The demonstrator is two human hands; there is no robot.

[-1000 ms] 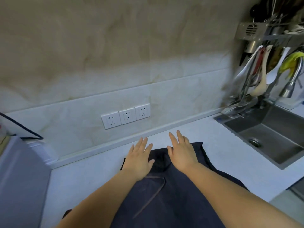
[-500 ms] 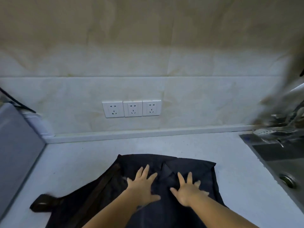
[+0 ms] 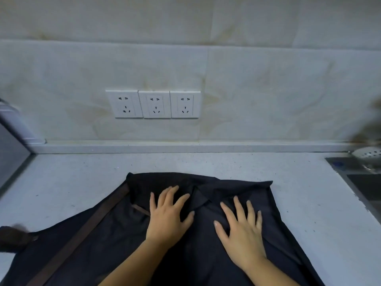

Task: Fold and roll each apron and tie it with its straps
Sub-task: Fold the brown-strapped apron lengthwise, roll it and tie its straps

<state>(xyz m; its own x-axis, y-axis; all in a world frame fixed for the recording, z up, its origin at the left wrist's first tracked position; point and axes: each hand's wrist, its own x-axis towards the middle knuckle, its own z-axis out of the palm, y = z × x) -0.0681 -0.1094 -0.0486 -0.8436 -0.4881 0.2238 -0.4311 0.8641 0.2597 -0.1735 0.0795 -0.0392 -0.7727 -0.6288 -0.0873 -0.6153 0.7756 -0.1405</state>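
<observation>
A dark navy apron point(image 3: 115, 240) lies spread on the white countertop point(image 3: 206, 164), its far edge folded over toward me. A brown strap point(image 3: 86, 228) runs along its left side and ends in a dark bunch at the left edge. My left hand point(image 3: 167, 217) lies flat on the folded cloth, fingers spread. My right hand point(image 3: 241, 228) lies flat beside it, to the right, fingers spread as well. Neither hand grips anything.
Three white wall sockets point(image 3: 153, 104) sit on the marble backsplash behind the counter. A steel sink point(image 3: 358, 178) with a perforated strainer point(image 3: 369, 155) is at the right edge. A grey appliance point(image 3: 10, 147) stands at the left.
Both hands have slid back toward me across the apron from its far edge and spread flat. The view has swung left and down, so the sink and utensil rack are mostly out of frame.
</observation>
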